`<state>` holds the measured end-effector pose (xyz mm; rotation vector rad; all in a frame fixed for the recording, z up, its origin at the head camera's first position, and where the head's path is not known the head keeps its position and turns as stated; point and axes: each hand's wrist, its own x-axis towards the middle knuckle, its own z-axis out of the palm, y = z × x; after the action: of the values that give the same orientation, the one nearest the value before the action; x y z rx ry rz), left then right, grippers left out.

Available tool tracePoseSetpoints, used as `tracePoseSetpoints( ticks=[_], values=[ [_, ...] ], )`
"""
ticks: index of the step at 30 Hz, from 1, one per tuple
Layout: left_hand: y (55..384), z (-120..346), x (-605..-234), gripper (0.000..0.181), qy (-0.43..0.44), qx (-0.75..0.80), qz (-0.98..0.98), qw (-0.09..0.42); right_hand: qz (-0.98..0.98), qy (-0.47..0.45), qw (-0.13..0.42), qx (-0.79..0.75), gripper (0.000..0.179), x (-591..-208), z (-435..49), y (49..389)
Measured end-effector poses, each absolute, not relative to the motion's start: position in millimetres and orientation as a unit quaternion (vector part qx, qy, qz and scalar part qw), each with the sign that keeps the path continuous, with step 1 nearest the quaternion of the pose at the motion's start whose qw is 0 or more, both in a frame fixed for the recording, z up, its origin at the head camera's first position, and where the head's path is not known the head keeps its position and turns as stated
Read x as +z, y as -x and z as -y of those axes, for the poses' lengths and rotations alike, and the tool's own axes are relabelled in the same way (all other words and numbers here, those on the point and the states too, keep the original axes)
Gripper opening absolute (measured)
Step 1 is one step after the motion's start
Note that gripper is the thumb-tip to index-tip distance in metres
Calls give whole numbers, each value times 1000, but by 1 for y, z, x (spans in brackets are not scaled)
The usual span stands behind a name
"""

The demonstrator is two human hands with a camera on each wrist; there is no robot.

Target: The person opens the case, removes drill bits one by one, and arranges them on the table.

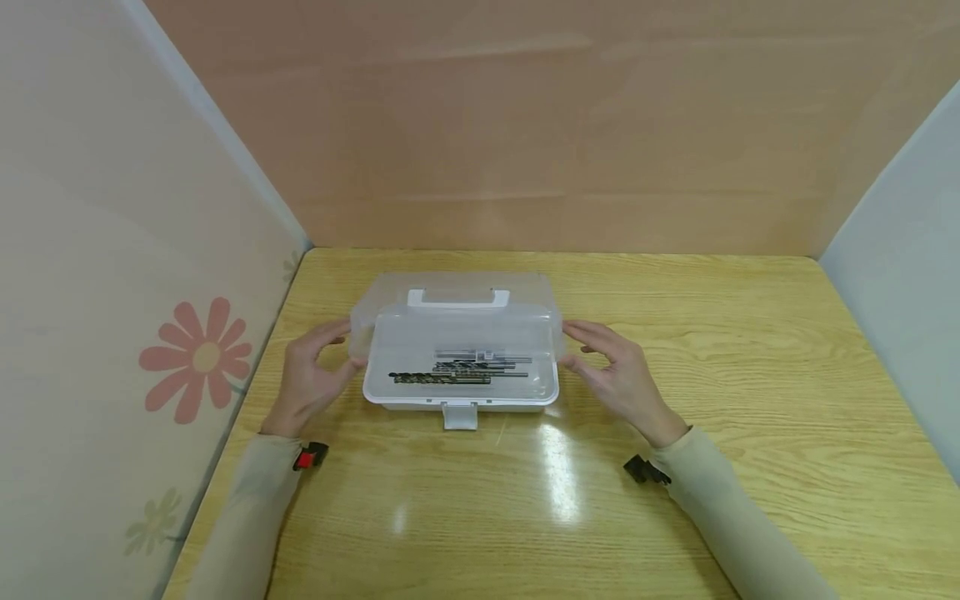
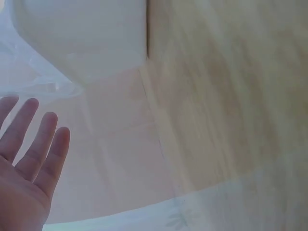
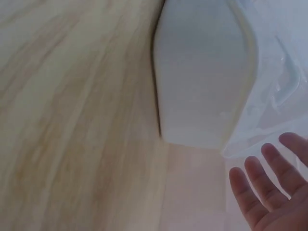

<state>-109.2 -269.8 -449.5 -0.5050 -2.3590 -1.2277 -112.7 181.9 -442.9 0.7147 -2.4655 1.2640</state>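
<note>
The person wears long, plain, pale beige sleeves, the left sleeve (image 1: 251, 517) near the left edge of the surface (image 1: 750, 358), the right sleeve (image 1: 731, 508) well apart from it. From here I see a small black device (image 1: 319, 452) with a red patch (image 1: 304, 460) by the left cuff, and a black, blocky piece (image 1: 645, 470) by the right.

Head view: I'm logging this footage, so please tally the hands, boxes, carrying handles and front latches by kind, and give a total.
Hands: 2 (left hand, right hand)
Boxes: 1 (white box)
Carrying handles: 1 (white handle)
Front latches: 1 (latch)
Total: 5
</note>
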Motion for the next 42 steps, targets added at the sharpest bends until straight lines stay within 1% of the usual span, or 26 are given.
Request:
tracePoseSetpoints(
  ticks=[4, 12, 16, 17, 18, 21, 22, 23, 24, 28, 30, 34, 37, 40, 42],
  values=[
    [114, 269, -447, 44, 185, -453, 842, 225, 845, -261, 143, 444, 46, -448, -184, 120],
    [124, 266, -441, 39, 170, -459, 838, 243, 840, -273, 152, 443, 45, -443, -183, 131],
    [130, 265, -436, 30, 149, -468, 837, 242, 842, -273, 145, 442, 47, -435, -180, 136],
    [131, 265, -435, 31, 143, -470, 837, 239, 842, -269, 141, 446, 47, -433, -179, 138],
    [133, 265, -433, 38, 137, -473, 838, 237, 843, -262, 136, 449, 46, -431, -178, 139],
    [138, 264, -428, 68, 112, -477, 841, 230, 849, -236, 122, 457, 45, -425, -176, 142],
    [140, 263, -426, 75, 102, -477, 843, 226, 851, -226, 117, 458, 45, -424, -175, 144],
    [141, 262, -425, 75, 91, -479, 844, 221, 854, -217, 114, 459, 46, -422, -174, 146],
    [143, 261, -422, 72, 81, -481, 845, 216, 857, -207, 113, 458, 47, -421, -174, 148],
    [151, 254, -412, 46, 38, -482, 853, 195, 861, -175, 119, 463, 54, -417, -169, 160],
    [157, 252, -407, 40, 20, -483, 856, 184, 856, -164, 123, 474, 58, -415, -167, 167],
    [171, 252, -401, 41, 5, -489, 855, 174, 850, -150, 123, 489, 64, -411, -165, 181],
    [182, 253, -398, 45, 10, -487, 858, 165, 855, -132, 113, 488, 58, -406, -163, 191],
    [191, 254, -395, 55, 9, -478, 866, 145, 859, -109, 97, 490, 58, -402, -161, 202],
    [198, 253, -393, 59, 10, -486, 864, 133, 858, -96, 89, 497, 64, -399, -161, 211]
  ],
)
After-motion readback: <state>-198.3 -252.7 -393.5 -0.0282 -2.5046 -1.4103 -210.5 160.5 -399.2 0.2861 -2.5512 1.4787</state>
